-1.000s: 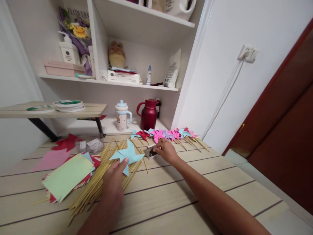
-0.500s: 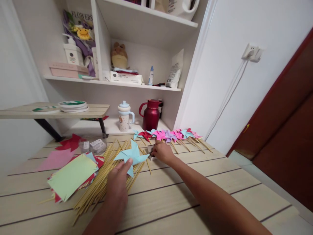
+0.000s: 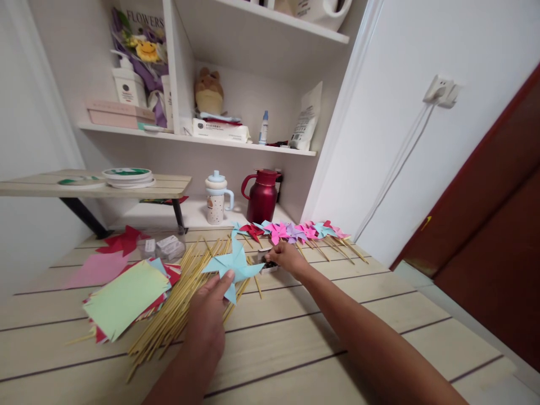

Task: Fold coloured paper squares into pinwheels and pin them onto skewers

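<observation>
My left hand [image 3: 207,312] pinches a light blue paper pinwheel [image 3: 236,261] between thumb and fingers, above a pile of thin wooden sticks [image 3: 169,318]. My right hand [image 3: 291,259] reaches down into a small open box [image 3: 269,270] with dark little pieces inside. Its fingers are drawn together there, and what they hold, if anything, cannot be made out. Behind it lies a row of finished pinwheels on sticks, among them a pink pinwheel [image 3: 277,232] and a red pinwheel [image 3: 252,231].
Left of the sticks lies a stack of coloured paper sheets [image 3: 126,304], with a pink sheet [image 3: 99,269], a red paper pinwheel [image 3: 124,241] and a clear container [image 3: 171,247] behind. A sippy cup [image 3: 216,202] and a red jug [image 3: 264,197] stand at the back, below a shelf [image 3: 248,147].
My left hand and the light blue pinwheel have shifted slightly right. My right hand has moved a little right at the small box, whose dark contents show more now.
</observation>
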A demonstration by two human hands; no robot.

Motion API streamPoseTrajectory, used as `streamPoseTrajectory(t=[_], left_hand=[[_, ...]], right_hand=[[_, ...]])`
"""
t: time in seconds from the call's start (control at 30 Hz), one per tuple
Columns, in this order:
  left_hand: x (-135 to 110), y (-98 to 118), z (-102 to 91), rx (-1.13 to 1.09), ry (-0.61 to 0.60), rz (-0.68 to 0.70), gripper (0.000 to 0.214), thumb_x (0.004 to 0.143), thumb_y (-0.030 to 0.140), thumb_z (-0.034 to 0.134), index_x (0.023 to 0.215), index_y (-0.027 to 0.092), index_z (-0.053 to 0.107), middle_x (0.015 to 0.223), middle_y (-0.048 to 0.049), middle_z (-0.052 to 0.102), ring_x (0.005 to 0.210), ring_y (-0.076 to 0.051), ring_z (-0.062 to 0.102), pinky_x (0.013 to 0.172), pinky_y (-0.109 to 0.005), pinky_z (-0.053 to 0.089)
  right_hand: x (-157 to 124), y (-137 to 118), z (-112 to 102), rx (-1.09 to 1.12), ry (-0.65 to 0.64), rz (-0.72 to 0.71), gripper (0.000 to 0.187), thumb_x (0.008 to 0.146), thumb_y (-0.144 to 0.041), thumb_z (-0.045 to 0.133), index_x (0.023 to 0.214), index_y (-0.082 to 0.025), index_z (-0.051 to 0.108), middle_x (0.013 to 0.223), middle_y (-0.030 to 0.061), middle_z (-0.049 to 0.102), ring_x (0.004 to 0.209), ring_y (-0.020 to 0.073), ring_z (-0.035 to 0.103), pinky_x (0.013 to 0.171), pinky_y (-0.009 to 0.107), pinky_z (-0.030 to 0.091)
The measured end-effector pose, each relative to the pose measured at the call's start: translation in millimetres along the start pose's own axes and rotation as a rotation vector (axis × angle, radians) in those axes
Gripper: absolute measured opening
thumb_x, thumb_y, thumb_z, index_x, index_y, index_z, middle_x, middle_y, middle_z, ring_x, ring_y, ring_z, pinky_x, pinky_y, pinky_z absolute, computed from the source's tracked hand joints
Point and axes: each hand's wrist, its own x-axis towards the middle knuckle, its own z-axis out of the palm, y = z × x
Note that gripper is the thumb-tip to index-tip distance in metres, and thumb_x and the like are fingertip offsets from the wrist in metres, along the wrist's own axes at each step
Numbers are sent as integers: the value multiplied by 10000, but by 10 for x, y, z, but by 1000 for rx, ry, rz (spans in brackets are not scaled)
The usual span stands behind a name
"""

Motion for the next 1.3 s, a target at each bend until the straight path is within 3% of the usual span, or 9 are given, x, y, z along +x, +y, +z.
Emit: streamPoseTrajectory(t=[0.17, 0.33, 0.57, 0.97, 1.2, 1.3], left_hand=[[-20, 50, 16, -16, 52, -10, 82, 809, 138, 693, 866, 180, 735, 949, -42, 753, 849, -130, 670, 731, -213, 511], [-35, 69, 30, -17, 55, -10, 75, 819, 132, 680, 861, 175, 725, 915, -35, 750, 794, -117, 669, 692, -200, 513], [-56, 79, 39, -32, 56, -8, 92, 818, 103, 669, 833, 174, 726, 896, -38, 751, 781, -114, 670, 665, -184, 520], [-53, 93, 34, -52, -4, -28, 98, 820, 98, 672, 830, 162, 746, 927, -56, 758, 801, -128, 693, 718, -202, 532], [-28, 83, 25, -64, 21, -22, 88, 817, 59, 672, 847, 120, 727, 909, -74, 750, 753, -99, 678, 662, -176, 540], [-38, 92, 30, -68, 14, -13, 82, 811, 61, 680, 856, 116, 722, 897, -69, 749, 738, -98, 674, 646, -176, 536]], right_hand=[[-38, -55, -13, -322, -41, -121, 282, 940, -314, 592, 1187, -179, 602, 1243, 88, 606, 1057, 224, 619, 893, 441, 529], [-66, -127, -6, -498, -99, -237, 137, 904, -273, 632, 983, -171, 679, 1165, 75, 629, 1054, 218, 604, 896, 400, 507], [-50, -126, 27, -601, -129, -263, 261, 947, -320, 581, 1166, -180, 612, 1209, 83, 623, 1017, 209, 633, 868, 417, 541], [-10, -17, -3, -413, -51, -138, 306, 944, -321, 587, 1209, -168, 588, 1214, 88, 619, 1011, 215, 640, 851, 422, 552], [-32, -43, -23, -223, -15, -148, 319, 939, -325, 596, 1214, -164, 586, 1212, 87, 621, 1002, 215, 644, 837, 417, 557], [-147, -93, -75, -136, -12, -178, 245, 937, -311, 593, 1112, -144, 625, 1101, 69, 650, 929, 194, 646, 803, 386, 548]])
